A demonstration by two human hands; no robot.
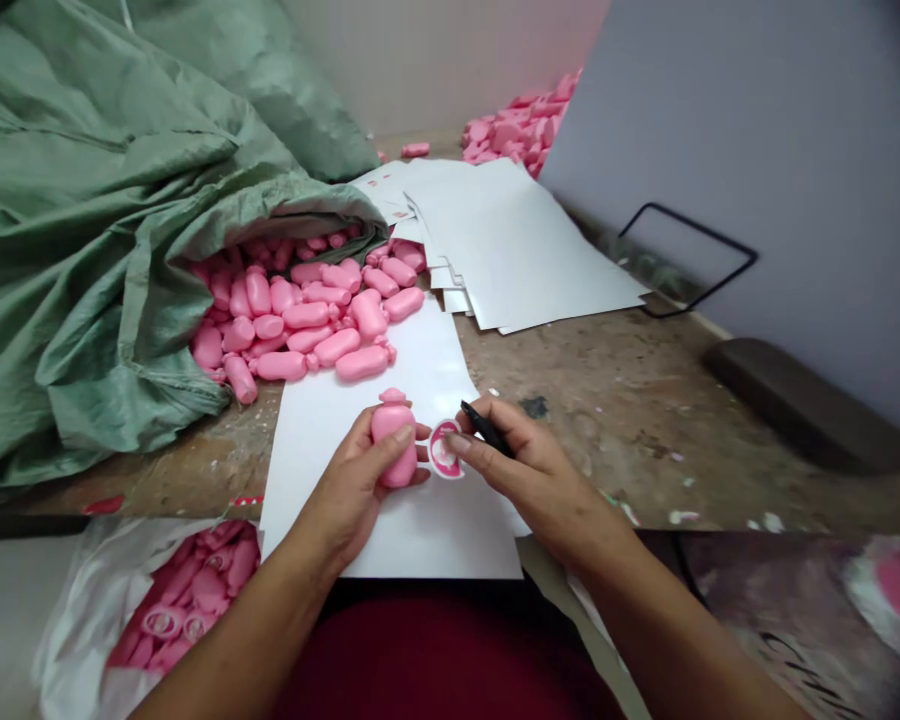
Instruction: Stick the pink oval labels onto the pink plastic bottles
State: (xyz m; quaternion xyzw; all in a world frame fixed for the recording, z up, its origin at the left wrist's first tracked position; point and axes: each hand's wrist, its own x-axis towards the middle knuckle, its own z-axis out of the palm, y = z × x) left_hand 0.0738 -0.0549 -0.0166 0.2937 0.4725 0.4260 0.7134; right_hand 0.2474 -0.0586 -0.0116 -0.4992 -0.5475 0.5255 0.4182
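My left hand (pixel 356 475) is closed around a pink plastic bottle-shaped piece (pixel 394 440), with its knobbed end pointing away from me. Just to the right, my right hand (pixel 525 455) pinches a round white-edged sticker (pixel 445 450) with a darker pink print. A slim black pen-like tool (pixel 487 428) is also held in that hand, its tip pointing up and left; its exact kind is unclear. The sticker is close to the pink piece, near the left fingertips. Both hands are above a white sheet (pixel 420 545) at the table's near edge.
A green sack (pixel 150 230) spills many pink pieces (pixel 322 320) onto the table (pixel 570 380). Stacked white sheets (pixel 517 250) lie behind. A black wire frame (pixel 690 250) and a dark bar (pixel 802 405) stand right. Below left, a white bag (pixel 75 620) holds stickered pieces.
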